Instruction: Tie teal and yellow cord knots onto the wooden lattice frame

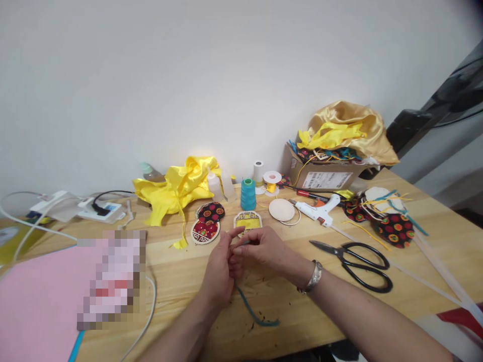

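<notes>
The two hands meet low in the centre of the frame. The right hand (266,249) has thumb and forefinger pinched together on a teal cord (251,307), while the left hand (221,271) is curled closed around it; just how the fingers pass it between them is hidden from me.

The counter (302,322) is pale wood with a long, streaky grain, dotted with small dark bits near the cord. Behind it a plain, whitish wall (226,75) fills the upper half of the frame, and a dark frame-like object (433,110) slants up at the far right.

The cord looks soft and thin. From under the hands it runs down and to the right, its long axis slanting, then bends almost level, the loose end pointing right at the lower centre.

Just above the hands sits a flat cut-out wooden frame (248,221) with yellow inside; left of it, a gourd-shaped piece (207,223) of dark patterned cloth with pale fretwork. A teal thread cone (248,194) stands upright at the centre. Glossy yellow satin (179,188) lies crumpled at centre left. At right, black-handled scissors (354,261) lie with their blades pointing left.
</notes>
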Tool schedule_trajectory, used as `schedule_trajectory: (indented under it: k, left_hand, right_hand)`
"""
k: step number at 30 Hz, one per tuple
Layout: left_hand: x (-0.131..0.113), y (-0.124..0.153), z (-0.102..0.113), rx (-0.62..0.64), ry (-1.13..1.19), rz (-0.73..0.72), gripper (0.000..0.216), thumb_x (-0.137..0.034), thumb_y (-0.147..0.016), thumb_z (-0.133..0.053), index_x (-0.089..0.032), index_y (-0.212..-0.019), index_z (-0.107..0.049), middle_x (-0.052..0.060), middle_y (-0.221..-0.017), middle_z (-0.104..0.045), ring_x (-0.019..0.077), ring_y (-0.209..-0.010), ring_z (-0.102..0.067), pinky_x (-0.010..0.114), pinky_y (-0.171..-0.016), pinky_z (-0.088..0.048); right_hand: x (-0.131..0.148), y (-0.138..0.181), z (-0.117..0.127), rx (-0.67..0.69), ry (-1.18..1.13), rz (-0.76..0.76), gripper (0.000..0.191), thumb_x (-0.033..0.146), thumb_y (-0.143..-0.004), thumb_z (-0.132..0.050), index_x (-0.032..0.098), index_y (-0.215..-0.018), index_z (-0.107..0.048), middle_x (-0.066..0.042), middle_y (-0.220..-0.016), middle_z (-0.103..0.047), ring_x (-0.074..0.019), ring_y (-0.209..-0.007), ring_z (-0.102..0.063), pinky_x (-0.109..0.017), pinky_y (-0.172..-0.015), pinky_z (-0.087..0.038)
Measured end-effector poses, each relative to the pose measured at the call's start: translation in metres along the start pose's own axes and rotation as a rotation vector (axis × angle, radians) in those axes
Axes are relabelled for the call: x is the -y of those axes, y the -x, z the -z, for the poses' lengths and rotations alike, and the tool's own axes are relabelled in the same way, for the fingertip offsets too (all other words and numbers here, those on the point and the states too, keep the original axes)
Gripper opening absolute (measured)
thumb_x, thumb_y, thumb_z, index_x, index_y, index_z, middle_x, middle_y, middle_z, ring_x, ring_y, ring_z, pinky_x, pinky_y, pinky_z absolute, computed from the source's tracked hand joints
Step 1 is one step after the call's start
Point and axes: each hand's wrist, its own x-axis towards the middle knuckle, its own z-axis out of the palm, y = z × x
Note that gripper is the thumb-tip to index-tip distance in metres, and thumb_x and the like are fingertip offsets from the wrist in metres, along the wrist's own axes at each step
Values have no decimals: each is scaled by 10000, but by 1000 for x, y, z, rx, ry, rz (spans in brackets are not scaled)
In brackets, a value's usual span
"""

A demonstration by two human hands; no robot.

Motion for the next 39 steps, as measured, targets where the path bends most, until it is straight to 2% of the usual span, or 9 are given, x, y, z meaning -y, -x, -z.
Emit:
schedule_trajectory:
  k: [2, 4, 9, 15, 24, 27, 32, 35, 39]
  left_hand:
    - [-1, -1, 0, -2, 7, 22, 490, -576, -734, -533, -175, -1007, -602, -92, -509, -349, 17, -370, -200, 111, -347, -123]
    - [-1, -2, 0, 2, 2, 31, 478, -568, -734, -538, -163, -978, -608, -92, -525, -337, 18, -378, -182, 112, -344, -118]
    - [2, -2, 1, 17, -78, 10, 383, -478, -733, -590, -169, -958, -596, -103, -533, -253, 29, -396, -206, 115, -353, -134]
    - [5, -2, 1, 47, -190, -7, 247, -383, -716, -643, -166, -765, -538, -101, -512, -307, 25, -398, -209, 123, -361, -143]
    - [9, -3, 3, 66, -302, -77, 230, -364, -727, -644, -138, -765, -621, -93, -475, -320, 28, -392, -227, 147, -355, -154]
    - [10, -3, 5, 41, -302, -100, 222, -361, -715, -654, -143, -737, -620, -94, -462, -313, 28, -384, -229, 149, -353, -150]
    - [8, -6, 7, -8, -234, -128, 215, -354, -707, -655, -148, -720, -593, -102, -456, -300, 27, -383, -218, 143, -358, -153]
    - [7, -7, 8, -24, -186, -135, 208, -337, -704, -658, -145, -731, -583, -107, -459, -300, 22, -380, -205, 142, -359, -145]
    - [6, -8, 8, -35, -137, -138, 210, -326, -698, -666, -139, -743, -581, -108, -465, -300, 18, -379, -202, 141, -360, -146]
  right_hand:
    - [-2, -1, 3, -45, 74, 16, 140, 268, -710, -627, 142, -709, -686, 13, -649, -632, -96, -598, -518, -210, -587, -381]
    - [-3, -3, 7, -84, 182, 60, 167, 292, -713, -632, 134, -685, -678, 15, -623, -614, -93, -582, -494, -206, -561, -360]
    - [1, -4, 19, -196, 441, 181, 169, 268, -762, -590, 134, -673, -642, 10, -637, -593, -100, -616, -488, -211, -573, -346]
    - [5, -2, 23, -224, 591, 241, 153, 245, -795, -572, 144, -690, -619, -2, -679, -594, -112, -659, -503, -224, -601, -348]
    - [2, -1, 22, -219, 658, 305, 180, 137, -798, -541, 165, -626, -587, 26, -647, -598, -97, -636, -516, -209, -593, -359]
    - [3, -3, 27, -306, 688, 329, 149, 166, -814, -534, 164, -672, -581, 16, -677, -596, -103, -648, -518, -212, -593, -370]
    - [2, -7, 50, -520, 800, 365, 152, 200, -855, -485, 155, -735, -565, -30, -754, -583, -143, -738, -501, -259, -663, -374]
    - [-2, -9, 57, -504, 905, 367, 112, 155, -811, -541, 153, -713, -595, -36, -742, -572, -157, -748, -488, -273, -671, -371]
    - [-8, -11, 53, -401, 1044, 384, 129, 126, -808, -537, 162, -732, -634, -48, -761, -576, -173, -788, -467, -290, -708, -368]
